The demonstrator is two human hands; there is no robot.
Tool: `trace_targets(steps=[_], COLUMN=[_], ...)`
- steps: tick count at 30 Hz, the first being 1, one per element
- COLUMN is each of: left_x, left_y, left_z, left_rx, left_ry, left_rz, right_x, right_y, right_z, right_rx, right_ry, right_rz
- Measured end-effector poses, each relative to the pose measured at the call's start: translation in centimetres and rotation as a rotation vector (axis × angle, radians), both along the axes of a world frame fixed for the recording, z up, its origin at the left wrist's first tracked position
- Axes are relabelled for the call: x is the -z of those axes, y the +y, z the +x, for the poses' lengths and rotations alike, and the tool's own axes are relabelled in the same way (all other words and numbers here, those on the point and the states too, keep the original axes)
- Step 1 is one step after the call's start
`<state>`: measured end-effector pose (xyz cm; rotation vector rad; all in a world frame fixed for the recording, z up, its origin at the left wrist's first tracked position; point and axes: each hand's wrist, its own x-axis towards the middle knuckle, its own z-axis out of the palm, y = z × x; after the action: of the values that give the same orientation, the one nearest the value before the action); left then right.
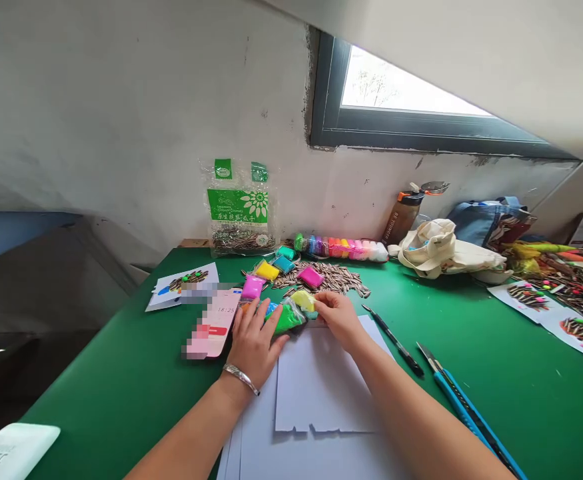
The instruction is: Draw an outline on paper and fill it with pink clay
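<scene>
My right hand [338, 319] pinches the edge of a pale yellow clay packet [303, 300] between thumb and fingers. My left hand [255, 343] lies with its fingers spread over small packets, beside a green clay packet [288, 319] in clear plastic. What sits under its palm is hidden. Behind the hands are pink [252, 287], yellow [266, 270] and magenta [311, 277] packets, next to a pile of striped sunflower seeds [338, 275]. Below both hands, a white sheet with a torn lower edge [321, 387] rests on other white paper [261, 440].
A seed bag [244, 213] leans on the wall, near a row of coloured clay [344, 248]. To the right lie a black pen [394, 340] and a blue utility knife [471, 407]. A phone [216, 323] is at left. Bottle [404, 217] and cloth bag [428, 247] stand behind.
</scene>
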<state>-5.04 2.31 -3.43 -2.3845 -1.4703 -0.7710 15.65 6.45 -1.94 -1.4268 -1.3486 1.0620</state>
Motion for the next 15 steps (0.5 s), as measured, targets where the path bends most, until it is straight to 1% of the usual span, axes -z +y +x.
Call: trace_targets(steps=[2, 5, 7, 11, 15], left_x=[-0.4, -1.1, -1.4, -1.4, -1.2], left_y=[-0.4, -1.1, -1.5, -1.5, -1.4], left_z=[0.4, 1.2, 1.6, 1.7, 1.3], left_rx=[0.011, 0.066, 0.095, 0.176, 0.231], left_ry=[-0.004, -0.004, -0.007, -0.009, -0.022], left_rz=[0.045, 0.092, 0.108, 0.129, 0.107], right_x=[-0.6, -1.6, -2.2, -3.2, -3.3], right_y=[-0.6, -1.8, -2.8, -4.8, -5.7], right_z=[0.1, 0.1, -0.1, -0.9, -1.2], right_rx=[0.016, 0.014, -0.043, -0.237, -0.279], right_ry=[0.051, 0.102, 0.141, 0.238, 0.318], right_rz=[0.001, -0.003, -0.03, -0.127, -0.194])
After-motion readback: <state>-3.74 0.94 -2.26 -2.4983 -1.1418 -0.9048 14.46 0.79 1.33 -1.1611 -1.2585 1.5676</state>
